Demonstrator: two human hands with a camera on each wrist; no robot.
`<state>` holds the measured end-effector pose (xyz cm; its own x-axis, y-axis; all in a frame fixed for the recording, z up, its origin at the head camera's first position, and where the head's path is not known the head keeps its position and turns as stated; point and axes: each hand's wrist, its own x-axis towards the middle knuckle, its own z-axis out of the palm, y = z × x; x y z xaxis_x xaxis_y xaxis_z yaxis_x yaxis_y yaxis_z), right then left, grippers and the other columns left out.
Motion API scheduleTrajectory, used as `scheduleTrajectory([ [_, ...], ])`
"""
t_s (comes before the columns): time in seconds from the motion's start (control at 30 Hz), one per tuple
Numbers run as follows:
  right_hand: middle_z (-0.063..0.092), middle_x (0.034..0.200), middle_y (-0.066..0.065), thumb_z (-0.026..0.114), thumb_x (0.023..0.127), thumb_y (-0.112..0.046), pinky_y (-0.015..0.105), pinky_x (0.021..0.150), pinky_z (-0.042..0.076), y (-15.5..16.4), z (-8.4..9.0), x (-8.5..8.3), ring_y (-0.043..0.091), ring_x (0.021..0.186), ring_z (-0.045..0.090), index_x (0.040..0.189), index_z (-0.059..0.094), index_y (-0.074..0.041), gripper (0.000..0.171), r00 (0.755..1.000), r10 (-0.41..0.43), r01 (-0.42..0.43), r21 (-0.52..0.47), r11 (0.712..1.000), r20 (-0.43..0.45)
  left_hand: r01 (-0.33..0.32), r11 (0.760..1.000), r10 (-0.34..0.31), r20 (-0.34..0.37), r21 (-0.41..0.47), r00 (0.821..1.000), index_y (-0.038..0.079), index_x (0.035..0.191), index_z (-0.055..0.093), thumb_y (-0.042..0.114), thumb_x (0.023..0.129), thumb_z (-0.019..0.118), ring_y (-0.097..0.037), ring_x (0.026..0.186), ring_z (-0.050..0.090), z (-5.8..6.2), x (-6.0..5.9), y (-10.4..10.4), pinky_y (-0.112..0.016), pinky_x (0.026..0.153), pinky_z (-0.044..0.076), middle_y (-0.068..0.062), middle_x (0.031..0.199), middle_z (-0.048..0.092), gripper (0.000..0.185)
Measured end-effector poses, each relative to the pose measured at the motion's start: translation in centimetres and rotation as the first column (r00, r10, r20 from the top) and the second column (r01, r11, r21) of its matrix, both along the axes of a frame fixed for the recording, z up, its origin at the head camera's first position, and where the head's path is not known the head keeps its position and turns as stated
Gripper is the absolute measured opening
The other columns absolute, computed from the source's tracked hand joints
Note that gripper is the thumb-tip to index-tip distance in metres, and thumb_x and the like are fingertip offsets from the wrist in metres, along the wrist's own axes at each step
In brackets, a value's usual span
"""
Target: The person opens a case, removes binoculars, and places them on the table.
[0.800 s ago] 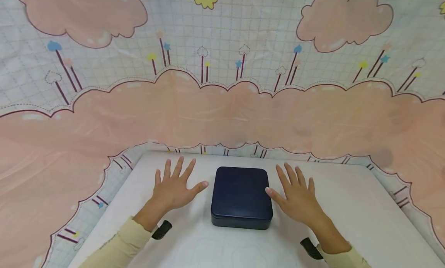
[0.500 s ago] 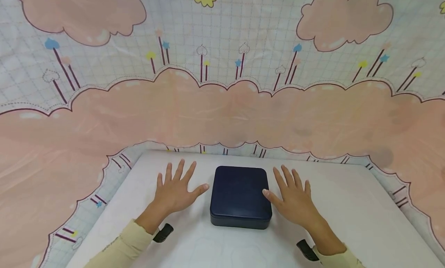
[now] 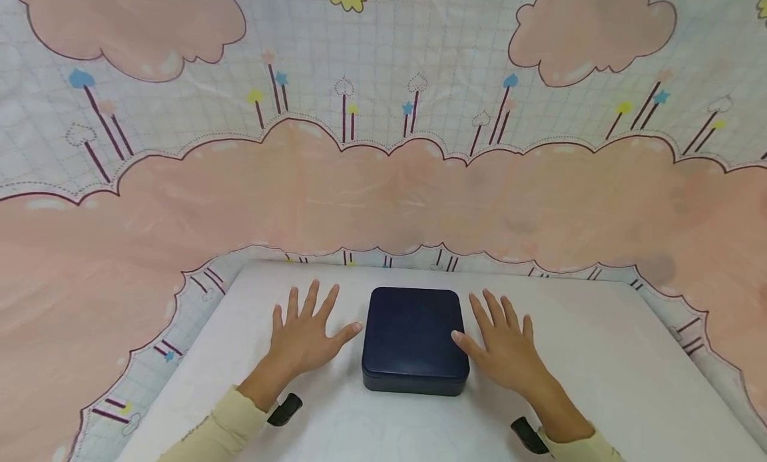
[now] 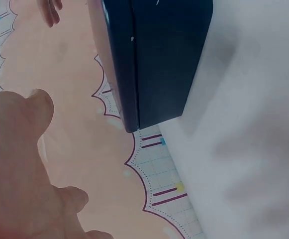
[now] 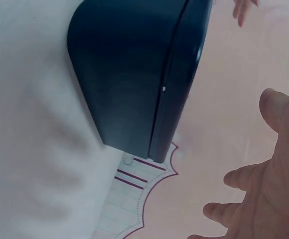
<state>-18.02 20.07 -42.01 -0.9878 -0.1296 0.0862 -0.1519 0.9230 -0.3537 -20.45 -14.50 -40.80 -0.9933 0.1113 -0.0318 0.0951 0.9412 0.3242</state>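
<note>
Two spread hands, left hand and right hand, flank the dark-blue square lidded box; right thumb seemingly touches it; best grip both sides evenly.

Staged recording setup: white tabletop enclosed by cartoon cloud-print cloth backdrop

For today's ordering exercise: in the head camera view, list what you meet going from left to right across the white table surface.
left hand → dark blue box → right hand, all on the white table, with fingers spread flat.
</note>
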Motion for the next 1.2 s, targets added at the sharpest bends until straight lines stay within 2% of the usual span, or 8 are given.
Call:
scheduleTrajectory([
  [0.37,0.013,0.175,0.02,0.047,0.102,-0.068,0.084,0.117,-0.001,-0.5,-0.2,-0.3,0.052,0.159,0.005,0.167,0.021,-0.015,0.088,1.0,0.011,-0.011,-0.008,1.0,0.019,-0.005,1.0,0.005,0.009,0.007,1.0,0.029,0.168,0.019,0.08,0.095,0.046,-0.049,0.161,-0.009,-0.6,0.1,0.3,-0.076,0.124,-0.003,-0.012,0.178,0.001,0.093],
  [0.6,0.013,0.175,0.021,0.049,0.101,-0.068,0.085,0.117,0.0,-0.6,-1.1,-0.1,0.053,0.159,0.005,0.167,0.021,-0.015,0.09,0.999,0.007,-0.006,-0.02,1.0,0.054,-0.018,0.999,0.017,0.032,0.031,0.999,0.029,0.167,0.021,0.08,0.094,0.047,-0.049,0.161,-0.007,-1.6,0.4,0.6,-0.076,0.124,-0.002,-0.012,0.178,0.002,0.093],
  [0.77,0.013,0.175,0.021,0.051,0.102,-0.065,0.084,0.117,0.0,-0.4,-1.2,-0.1,0.053,0.159,0.006,0.167,0.021,-0.014,0.088,0.999,-0.003,0.003,-0.013,1.0,0.049,-0.006,0.999,0.006,0.013,0.035,1.0,0.03,0.167,0.022,0.08,0.094,0.047,-0.048,0.161,-0.009,-2.1,0.0,1.0,-0.076,0.124,-0.002,-0.011,0.178,0.001,0.092],
  [1.03,0.012,0.175,0.022,0.049,0.101,-0.068,0.084,0.117,-0.001,-0.4,-1.5,0.0,0.053,0.159,0.005,0.168,0.02,-0.014,0.091,0.997,0.004,-0.003,-0.015,1.0,0.082,-0.01,1.0,0.009,0.04,0.026,0.999,0.031,0.167,0.024,0.081,0.093,0.047,-0.047,0.162,-0.007,-2.3,0.1,1.4,-0.076,0.124,0.0,-0.01,0.178,0.004,0.093],
  [1.2,0.013,0.174,0.022,0.049,0.101,-0.067,0.084,0.117,0.001,-0.6,-1.6,-0.1,0.053,0.159,0.006,0.167,0.02,-0.012,0.091,0.995,0.013,-0.01,-0.022,1.0,0.102,-0.018,0.999,0.017,0.031,0.049,0.999,0.029,0.167,0.026,0.082,0.092,0.049,-0.049,0.162,-0.004,-2.4,0.2,1.7,-0.076,0.124,0.0,-0.012,0.178,0.007,0.095],
])
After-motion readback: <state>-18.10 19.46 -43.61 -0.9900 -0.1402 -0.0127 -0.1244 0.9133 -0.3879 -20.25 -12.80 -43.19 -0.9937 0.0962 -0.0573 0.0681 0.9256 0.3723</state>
